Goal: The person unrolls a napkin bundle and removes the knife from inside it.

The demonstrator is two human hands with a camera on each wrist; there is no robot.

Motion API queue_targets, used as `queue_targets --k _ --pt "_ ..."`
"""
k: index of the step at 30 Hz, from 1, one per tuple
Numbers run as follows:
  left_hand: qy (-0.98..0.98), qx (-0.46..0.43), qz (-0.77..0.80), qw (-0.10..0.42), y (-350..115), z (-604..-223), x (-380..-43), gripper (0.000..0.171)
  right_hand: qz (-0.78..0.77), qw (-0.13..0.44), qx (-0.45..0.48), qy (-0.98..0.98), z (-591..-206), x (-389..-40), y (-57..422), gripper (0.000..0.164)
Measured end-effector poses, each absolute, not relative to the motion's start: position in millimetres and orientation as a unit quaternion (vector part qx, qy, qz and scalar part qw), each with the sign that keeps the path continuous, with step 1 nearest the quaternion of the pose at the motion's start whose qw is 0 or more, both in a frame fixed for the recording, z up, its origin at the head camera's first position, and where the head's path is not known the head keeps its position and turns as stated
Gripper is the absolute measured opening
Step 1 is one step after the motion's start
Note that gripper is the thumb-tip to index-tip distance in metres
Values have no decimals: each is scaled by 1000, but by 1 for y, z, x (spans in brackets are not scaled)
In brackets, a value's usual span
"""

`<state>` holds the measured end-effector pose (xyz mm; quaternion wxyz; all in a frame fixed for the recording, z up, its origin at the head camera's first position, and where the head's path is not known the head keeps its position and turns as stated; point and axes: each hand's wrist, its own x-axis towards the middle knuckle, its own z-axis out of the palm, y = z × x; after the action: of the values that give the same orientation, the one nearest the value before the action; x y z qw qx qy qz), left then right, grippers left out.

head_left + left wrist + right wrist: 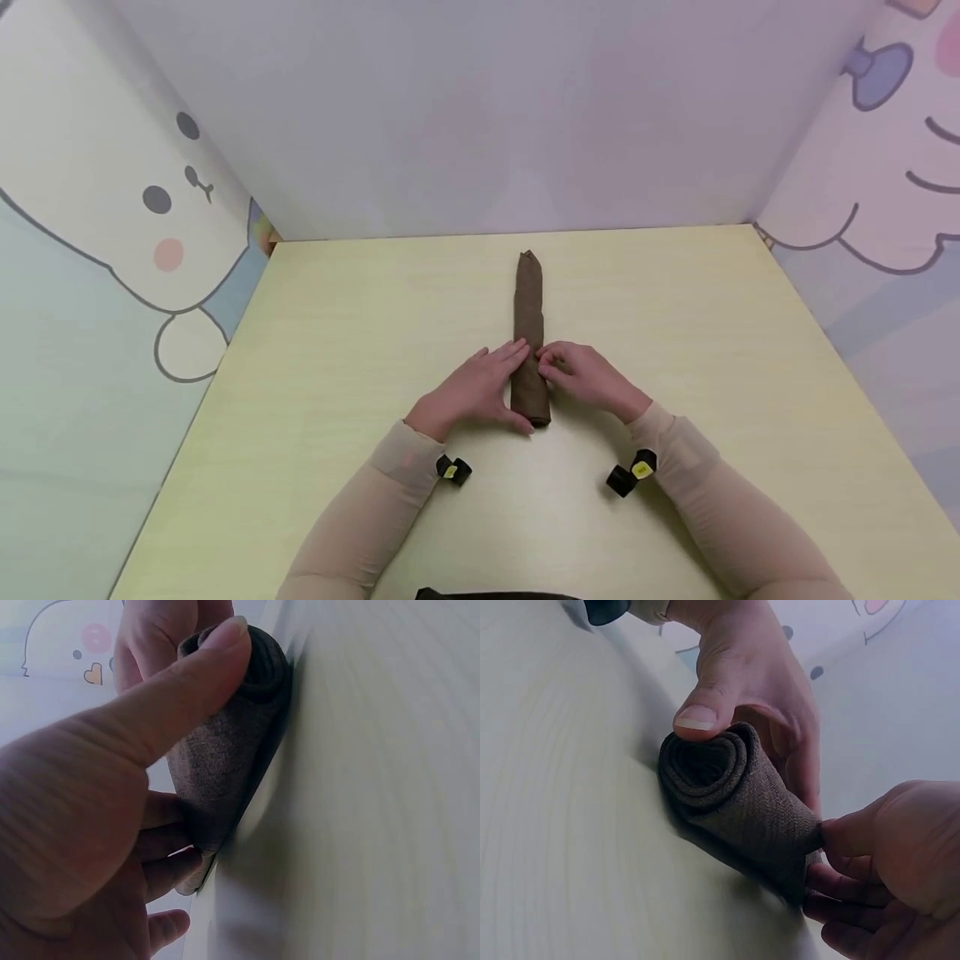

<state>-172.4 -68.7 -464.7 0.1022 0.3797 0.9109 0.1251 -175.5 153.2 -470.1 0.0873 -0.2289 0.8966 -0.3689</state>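
A brown cloth (529, 312) lies rolled into a long, narrow tube on the table, pointing away from me. Its near end shows spiral layers in the right wrist view, and its far end tapers. My left hand (480, 387) rests along the left side of the rolled cloth (221, 769), fingers fairly straight and thumb reaching to the near end. From the right, my right hand (588, 375) pinches the side of the rolled cloth (761, 810) between thumb and fingers, about midway along. Part of the roll is hidden behind the fingers.
The pale wood-grain table (360, 333) meets a plain wall (480, 117) at the back. Cartoon-printed panels (90, 225) stand at both sides. A small black device (454, 471) sits at the left wrist, and another black device (632, 472) at the right.
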Motion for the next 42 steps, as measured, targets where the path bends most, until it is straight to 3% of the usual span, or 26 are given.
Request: queue_targets --k 9,21,42 --pt "913 375 126 100 -68 -463 -171 121 -377 71 -243 891 -469 -175 155 5" --pt "913 376 120 103 -70 -463 -172 122 -356 38 -285 889 -473 -182 165 26" --pt "912 381 115 96 -68 -464 -172 123 -349 46 -289 890 -473 -188 168 26"
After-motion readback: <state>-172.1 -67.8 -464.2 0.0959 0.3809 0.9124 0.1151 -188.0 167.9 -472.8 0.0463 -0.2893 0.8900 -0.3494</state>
